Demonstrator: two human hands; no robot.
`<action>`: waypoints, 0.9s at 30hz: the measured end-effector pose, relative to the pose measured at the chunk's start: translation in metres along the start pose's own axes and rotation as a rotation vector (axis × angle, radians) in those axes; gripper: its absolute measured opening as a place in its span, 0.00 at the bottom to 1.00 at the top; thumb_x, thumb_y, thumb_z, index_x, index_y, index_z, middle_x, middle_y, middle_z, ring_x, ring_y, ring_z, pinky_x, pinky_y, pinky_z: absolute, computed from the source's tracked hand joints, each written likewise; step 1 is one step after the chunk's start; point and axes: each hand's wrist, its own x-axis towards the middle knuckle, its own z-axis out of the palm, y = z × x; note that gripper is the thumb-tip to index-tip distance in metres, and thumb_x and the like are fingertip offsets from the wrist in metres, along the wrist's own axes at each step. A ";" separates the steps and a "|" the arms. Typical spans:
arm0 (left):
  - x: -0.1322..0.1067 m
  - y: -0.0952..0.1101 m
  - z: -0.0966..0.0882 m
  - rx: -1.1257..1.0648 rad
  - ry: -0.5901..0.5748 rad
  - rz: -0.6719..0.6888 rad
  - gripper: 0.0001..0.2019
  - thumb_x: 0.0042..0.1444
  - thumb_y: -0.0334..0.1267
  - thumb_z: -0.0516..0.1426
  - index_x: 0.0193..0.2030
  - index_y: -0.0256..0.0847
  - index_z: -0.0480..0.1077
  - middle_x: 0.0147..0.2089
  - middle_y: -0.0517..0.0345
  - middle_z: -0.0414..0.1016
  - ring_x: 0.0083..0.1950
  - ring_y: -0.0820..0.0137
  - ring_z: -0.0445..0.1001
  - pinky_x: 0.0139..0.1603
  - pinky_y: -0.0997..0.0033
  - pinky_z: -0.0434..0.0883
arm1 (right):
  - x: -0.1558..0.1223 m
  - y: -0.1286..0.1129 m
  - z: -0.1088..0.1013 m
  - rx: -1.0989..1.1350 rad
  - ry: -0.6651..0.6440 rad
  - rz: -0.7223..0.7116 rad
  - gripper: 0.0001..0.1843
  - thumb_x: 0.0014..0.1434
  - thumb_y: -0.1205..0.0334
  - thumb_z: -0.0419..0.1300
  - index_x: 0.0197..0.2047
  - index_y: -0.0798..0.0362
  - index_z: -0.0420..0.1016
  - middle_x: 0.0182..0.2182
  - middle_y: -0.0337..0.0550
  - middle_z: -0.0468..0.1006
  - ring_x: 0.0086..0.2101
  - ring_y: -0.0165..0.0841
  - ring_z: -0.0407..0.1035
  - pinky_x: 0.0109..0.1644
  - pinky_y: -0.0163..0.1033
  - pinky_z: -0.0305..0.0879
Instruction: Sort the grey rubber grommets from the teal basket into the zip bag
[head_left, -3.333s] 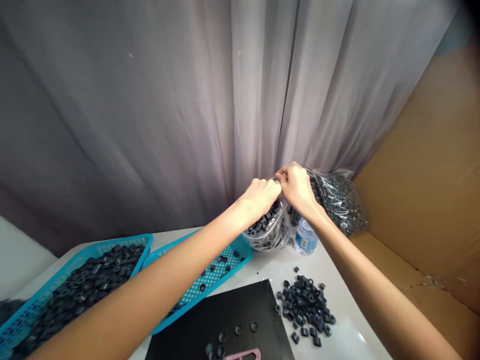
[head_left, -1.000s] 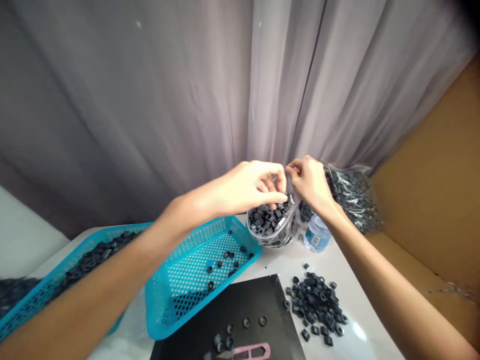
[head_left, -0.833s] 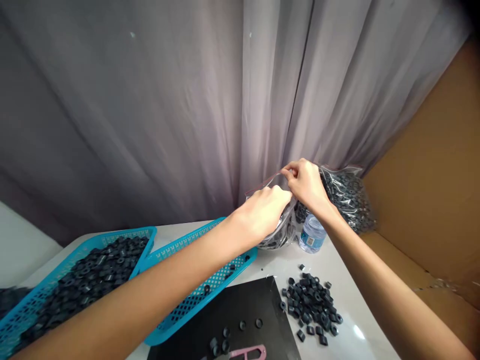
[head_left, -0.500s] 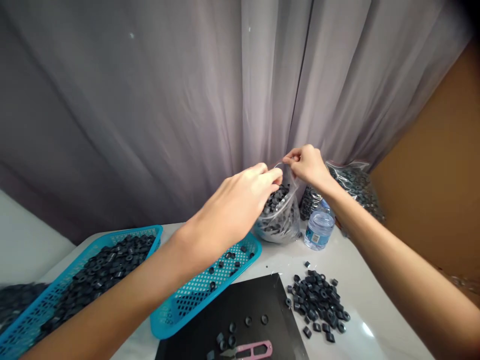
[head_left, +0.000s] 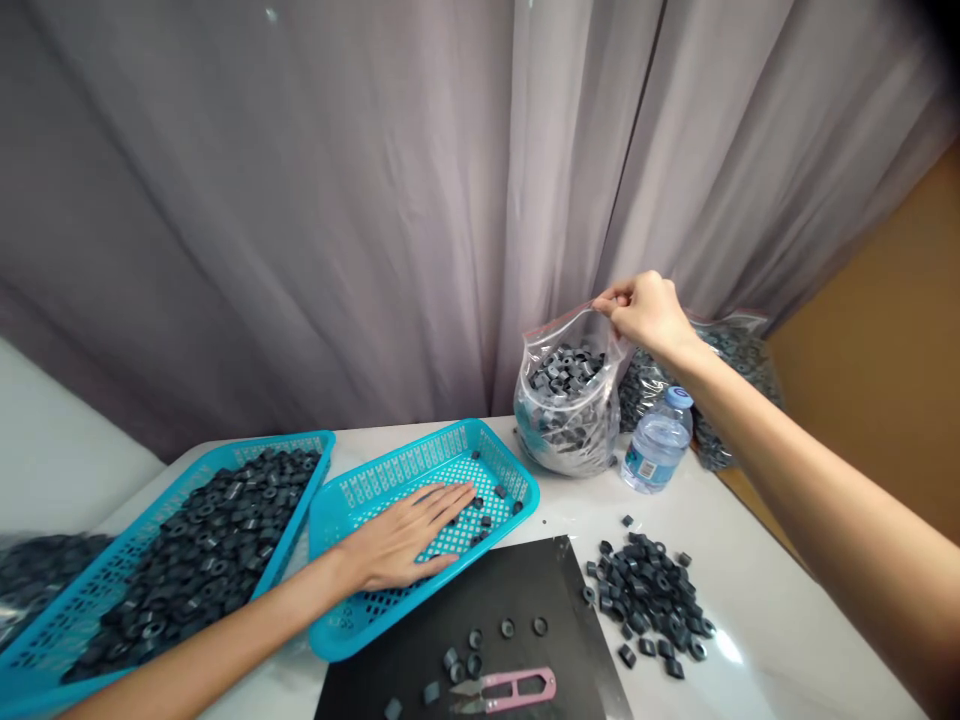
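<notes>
My left hand (head_left: 411,530) lies palm down, fingers stretched out, over the smaller blue plastic basket (head_left: 390,468). A few small dark ring-shaped parts (head_left: 486,521) sit in that basket near the fingertips; whatever is under the palm is hidden. With a pinch, my right hand (head_left: 646,310) holds the top edge of a clear zip-lock bag (head_left: 577,430). The bag stands upright with its mouth apart, well filled with the same dark parts (head_left: 568,370).
A larger blue basket (head_left: 319,470) full of dark parts stands left. In front are a black board (head_left: 540,580) with pink thread snips (head_left: 517,690) and a loose pile of parts (head_left: 649,590). A water bottle (head_left: 660,440) and more filled bags (head_left: 742,350) are at right.
My left hand has left the bag's mouth and come down and left into the smaller basket, its fingers now spread. My right hand keeps its pinch on the bag's edge.
</notes>
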 end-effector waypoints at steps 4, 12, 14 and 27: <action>0.012 -0.005 0.017 0.165 0.080 0.120 0.32 0.68 0.46 0.49 0.75 0.37 0.50 0.76 0.42 0.52 0.73 0.51 0.59 0.70 0.52 0.58 | -0.001 -0.004 0.001 -0.023 -0.007 0.003 0.06 0.56 0.68 0.63 0.29 0.57 0.80 0.14 0.40 0.70 0.21 0.33 0.64 0.33 0.41 0.62; 0.053 -0.005 0.040 0.352 0.248 0.038 0.26 0.73 0.43 0.38 0.69 0.34 0.61 0.66 0.37 0.70 0.65 0.52 0.70 0.58 0.54 0.70 | -0.008 -0.002 0.006 -0.025 -0.014 0.002 0.05 0.57 0.68 0.62 0.30 0.57 0.80 0.15 0.41 0.70 0.22 0.35 0.65 0.34 0.42 0.62; 0.061 -0.005 0.038 0.361 0.267 0.044 0.25 0.73 0.43 0.38 0.63 0.35 0.67 0.63 0.37 0.73 0.60 0.53 0.75 0.53 0.57 0.72 | -0.009 -0.001 0.005 -0.016 -0.003 -0.013 0.05 0.56 0.69 0.63 0.29 0.56 0.80 0.15 0.41 0.70 0.22 0.34 0.65 0.34 0.42 0.62; 0.072 -0.001 0.032 0.284 0.322 -0.023 0.13 0.69 0.32 0.46 0.52 0.41 0.71 0.43 0.50 0.79 0.41 0.61 0.80 0.37 0.66 0.73 | -0.010 0.008 0.005 -0.036 0.058 -0.124 0.08 0.56 0.69 0.62 0.26 0.53 0.76 0.15 0.39 0.68 0.21 0.34 0.64 0.31 0.42 0.58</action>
